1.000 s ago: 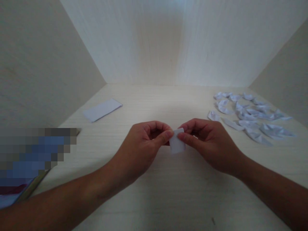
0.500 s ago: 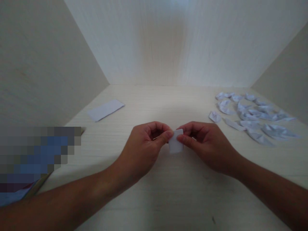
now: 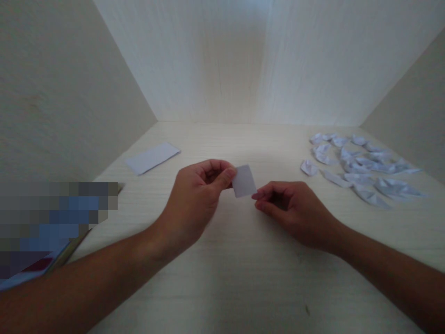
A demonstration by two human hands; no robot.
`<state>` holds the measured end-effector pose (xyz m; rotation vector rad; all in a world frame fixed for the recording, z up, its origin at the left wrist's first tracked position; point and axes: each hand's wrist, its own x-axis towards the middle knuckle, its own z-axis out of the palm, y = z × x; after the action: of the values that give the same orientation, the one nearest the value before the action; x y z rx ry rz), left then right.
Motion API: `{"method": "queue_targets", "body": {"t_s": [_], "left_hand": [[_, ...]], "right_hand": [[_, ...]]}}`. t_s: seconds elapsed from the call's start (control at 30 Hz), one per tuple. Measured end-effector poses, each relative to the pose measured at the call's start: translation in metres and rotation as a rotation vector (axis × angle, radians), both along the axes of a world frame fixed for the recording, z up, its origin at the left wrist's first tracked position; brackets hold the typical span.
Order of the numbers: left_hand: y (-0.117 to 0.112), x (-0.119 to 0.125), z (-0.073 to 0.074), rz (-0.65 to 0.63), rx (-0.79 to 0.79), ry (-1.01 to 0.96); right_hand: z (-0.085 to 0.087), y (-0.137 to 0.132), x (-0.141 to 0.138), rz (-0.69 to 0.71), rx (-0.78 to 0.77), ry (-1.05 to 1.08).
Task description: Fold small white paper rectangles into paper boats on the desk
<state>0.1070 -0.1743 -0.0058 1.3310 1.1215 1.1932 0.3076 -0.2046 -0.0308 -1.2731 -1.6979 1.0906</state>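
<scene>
A small folded piece of white paper (image 3: 245,181), nearly square, is held up above the table. My left hand (image 3: 201,195) pinches its left edge between thumb and forefinger. Just below the paper's lower right corner is my right hand (image 3: 290,208), its fingers curled and its thumb and forefinger tips slightly apart, with nothing visible between them. Whether the forefinger touches the corner I cannot tell.
On the right lie several folded white paper boats (image 3: 363,167). A flat white paper strip (image 3: 153,158) rests at the back left. Pale walls enclose the table (image 3: 222,287). A partly blurred-out object (image 3: 69,232) stands at the left edge.
My left hand has moved up and to the left with the paper, which is now tilted. My right hand has let go of it and sits slightly lower.
</scene>
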Motion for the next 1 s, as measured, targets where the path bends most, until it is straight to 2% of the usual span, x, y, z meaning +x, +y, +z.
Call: {"method": "queue_targets", "body": {"t_s": [0.1,0.27,0.37,0.5,0.67,0.8,1.0], "left_hand": [[0.005,-0.002,0.002,0.007,0.060,-0.061],[-0.005,0.001,0.003,-0.078,0.117,0.145],[-0.013,0.002,0.001,-0.113,0.188,0.203],[-0.016,0.002,-0.004,-0.141,0.266,0.179],[-0.019,0.002,-0.005,-0.174,0.395,0.165],[-0.022,0.002,-0.003,-0.161,0.428,0.178],[-0.023,0.002,-0.003,-0.107,0.354,0.215]], "right_hand": [[-0.001,0.001,0.001,-0.014,0.014,0.031],[0.004,0.002,0.004,-0.003,0.109,0.105],[0.008,0.003,0.004,-0.002,0.232,0.006],[0.010,0.004,0.005,0.014,0.399,-0.155],[0.011,0.004,0.008,0.054,0.543,-0.187],[0.015,0.001,0.010,0.071,0.554,-0.187],[0.019,-0.002,0.008,0.049,0.517,-0.163]]}}
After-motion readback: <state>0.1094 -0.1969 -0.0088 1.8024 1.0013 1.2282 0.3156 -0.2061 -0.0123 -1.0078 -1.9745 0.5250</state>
